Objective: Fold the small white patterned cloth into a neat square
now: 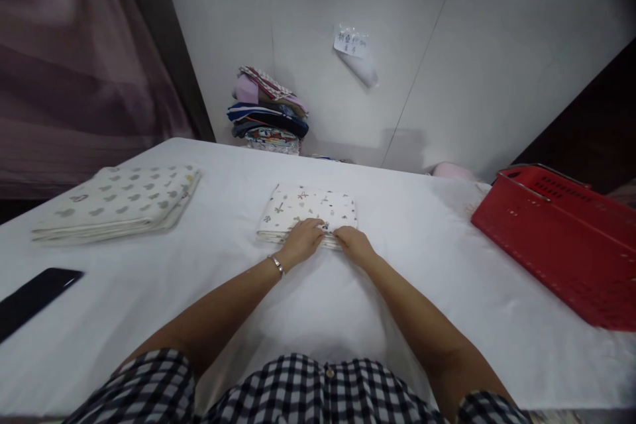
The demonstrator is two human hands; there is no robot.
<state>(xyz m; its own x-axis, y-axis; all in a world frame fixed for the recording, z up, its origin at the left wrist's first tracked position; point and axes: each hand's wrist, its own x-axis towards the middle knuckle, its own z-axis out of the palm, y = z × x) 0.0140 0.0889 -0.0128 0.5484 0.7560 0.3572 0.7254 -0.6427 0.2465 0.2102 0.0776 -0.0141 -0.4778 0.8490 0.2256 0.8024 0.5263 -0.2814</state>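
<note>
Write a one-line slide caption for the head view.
Left hand and right hand at the near edge of a folded cloth, red basket to the right.

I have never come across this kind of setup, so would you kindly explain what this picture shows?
There is no machine here: a person works with bare hands, and the single picture comes from a camera worn on the head, looking forward and down. The left hand and right hand meet at the near edge of a small folded patterned cloth; how firmly they grip is hard to tell. On the white table also lie a larger folded cloth and a dark, flat object at left, and a red basket at right.
</note>
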